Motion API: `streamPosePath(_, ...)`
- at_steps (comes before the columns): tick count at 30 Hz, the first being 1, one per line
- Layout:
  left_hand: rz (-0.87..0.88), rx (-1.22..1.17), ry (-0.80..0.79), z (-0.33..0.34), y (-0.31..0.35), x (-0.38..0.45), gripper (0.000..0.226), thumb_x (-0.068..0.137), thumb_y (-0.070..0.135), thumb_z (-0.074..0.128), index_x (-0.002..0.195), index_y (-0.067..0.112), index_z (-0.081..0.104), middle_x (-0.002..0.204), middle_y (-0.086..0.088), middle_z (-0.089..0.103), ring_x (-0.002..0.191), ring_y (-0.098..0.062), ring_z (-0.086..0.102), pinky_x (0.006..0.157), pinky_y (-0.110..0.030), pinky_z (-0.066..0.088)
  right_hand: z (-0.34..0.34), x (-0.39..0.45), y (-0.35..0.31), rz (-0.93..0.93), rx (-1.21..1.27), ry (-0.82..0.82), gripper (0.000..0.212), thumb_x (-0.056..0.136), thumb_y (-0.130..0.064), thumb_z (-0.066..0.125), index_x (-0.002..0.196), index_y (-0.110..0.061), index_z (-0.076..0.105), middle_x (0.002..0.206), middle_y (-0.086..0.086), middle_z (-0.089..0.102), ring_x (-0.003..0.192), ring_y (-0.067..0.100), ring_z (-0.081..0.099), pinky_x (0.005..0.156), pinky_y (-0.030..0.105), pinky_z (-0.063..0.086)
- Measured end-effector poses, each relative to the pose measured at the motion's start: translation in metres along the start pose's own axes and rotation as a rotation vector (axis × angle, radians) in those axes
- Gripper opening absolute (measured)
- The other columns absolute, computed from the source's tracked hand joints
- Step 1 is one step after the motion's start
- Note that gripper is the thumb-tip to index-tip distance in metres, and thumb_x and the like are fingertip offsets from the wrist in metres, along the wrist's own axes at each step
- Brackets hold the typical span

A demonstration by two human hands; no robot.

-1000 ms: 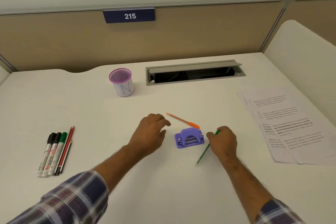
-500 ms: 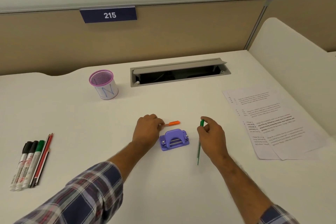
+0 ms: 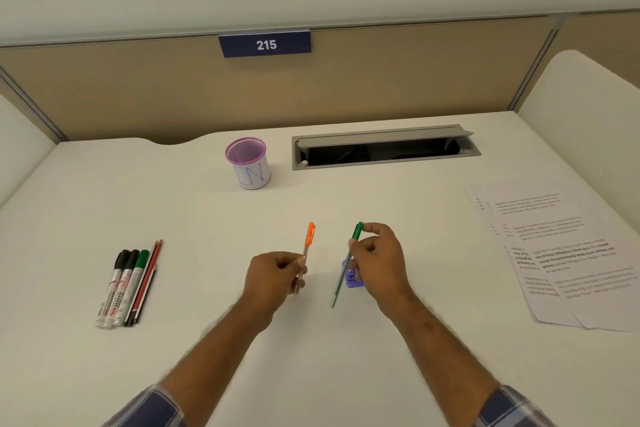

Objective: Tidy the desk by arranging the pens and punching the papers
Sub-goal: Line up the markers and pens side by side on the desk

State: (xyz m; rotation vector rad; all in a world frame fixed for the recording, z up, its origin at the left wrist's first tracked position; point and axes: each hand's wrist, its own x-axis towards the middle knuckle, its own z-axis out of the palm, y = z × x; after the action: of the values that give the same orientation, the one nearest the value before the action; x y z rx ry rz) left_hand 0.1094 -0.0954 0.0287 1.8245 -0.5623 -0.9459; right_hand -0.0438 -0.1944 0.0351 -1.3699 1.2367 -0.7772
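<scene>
Behind the right hand [image 3: 377, 262], the purple punch [image 3: 351, 279] is mostly hidden; only a small part shows between the green pen [image 3: 346, 265] and the palm, so its shape is hard to make out. The right hand pinches the green pen near its cap with thumb and curled fingers; the pen is lifted and tilted, cap away from the person, and its thin lower end is blurred. Just left of the punch, the left hand [image 3: 273, 276] grips the orange pen [image 3: 306, 250] between thumb and curled fingers; the orange cap stands up above the fist, and the clear barrel below the fingers is faint and partly covered. Both sleeves are cut off by the bottom edge. Far left of the punch, on the desk [image 3: 207, 357], lie three markers [image 3: 121, 288] and some pencils [image 3: 147, 282] side by side, touching; I cannot count the pencils surely. Beyond the punch, to the left, stands the pen cup [image 3: 249, 165], with letters on it that are hard to read. Right of the punch lie the papers [image 3: 561, 253], overlapping; their text is too small to read and their right edge is cut off.
</scene>
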Motion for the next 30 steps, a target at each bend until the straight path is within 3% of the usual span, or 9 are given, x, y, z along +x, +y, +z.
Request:
streamPosePath(2, -0.037, -0.074, -0.065, -0.009, -0.004, -0.011, 0.013, 0.089, 0.01, 0.071, 0.077, 0.011, 0.078, 0.075, -0.007, 0.073, 0.061, -0.017, 0.068, 0.061, -0.026, 0.056, 0.021, -0.008, -0.001, 0.054, 0.014, -0.055, 0.023, 0.09, -0.009, 0.064, 0.111, -0.014, 0.054, 0.072, 0.004, 0.065, 0.053, 0.011, 0.062, 0.045, 0.023, 0.051)
streamPosePath(7, -0.031, -0.104, -0.15, -0.032, -0.015, -0.028, 0.004, 0.083, 0.012, 0.077, 0.086, 0.012, 0.08, 0.082, -0.012, 0.077, 0.069, -0.016, 0.069, 0.072, -0.031, 0.061, 0.065, -0.024, -0.002, 0.133, -0.016, -0.169, 0.017, 0.089, -0.012, 0.065, 0.106, -0.013, 0.063, 0.076, 0.003, 0.068, 0.054, 0.01, 0.062, 0.046, 0.02, 0.052)
streamPosePath(12, -0.01, -0.027, -0.097, -0.058, -0.026, -0.03, 0.006, 0.083, 0.012, 0.076, 0.085, 0.015, 0.08, 0.08, -0.008, 0.078, 0.072, -0.014, 0.071, 0.072, -0.028, 0.059, 0.099, -0.038, -0.008, 0.118, -0.058, -0.267, 0.013, 0.089, -0.011, 0.062, 0.097, -0.008, 0.072, 0.073, 0.001, 0.066, 0.053, 0.01, 0.059, 0.048, 0.022, 0.051)
streamPosePath(17, -0.045, -0.112, -0.056, -0.084, -0.03, -0.028, 0.007, 0.083, 0.004, 0.073, 0.086, 0.007, 0.078, 0.081, -0.016, 0.077, 0.079, -0.03, 0.075, 0.071, -0.035, 0.062, 0.125, -0.045, -0.012, 0.136, -0.06, -0.324, 0.013, 0.088, -0.01, 0.064, 0.098, -0.008, 0.071, 0.073, 0.002, 0.067, 0.056, 0.011, 0.061, 0.052, 0.022, 0.053)
streamPosePath(24, -0.041, 0.001, 0.061, -0.13, -0.047, -0.024, 0.01, 0.081, 0.007, 0.074, 0.085, 0.016, 0.078, 0.075, -0.005, 0.078, 0.071, -0.021, 0.075, 0.065, -0.029, 0.061, 0.169, -0.058, -0.011, 0.201, -0.108, -0.514, 0.013, 0.088, -0.011, 0.066, 0.096, -0.003, 0.072, 0.087, 0.015, 0.074, 0.068, 0.023, 0.07, 0.062, 0.033, 0.06)
streamPosePath(30, -0.042, 0.066, 0.134, -0.163, -0.059, -0.017, 0.007, 0.078, 0.012, 0.081, 0.081, 0.019, 0.079, 0.072, 0.0, 0.078, 0.067, -0.016, 0.075, 0.063, -0.027, 0.061, 0.207, -0.064, -0.016, 0.279, -0.133, -0.559, 0.012, 0.088, -0.012, 0.065, 0.09, -0.003, 0.072, 0.08, 0.012, 0.072, 0.064, 0.02, 0.066, 0.054, 0.026, 0.052)
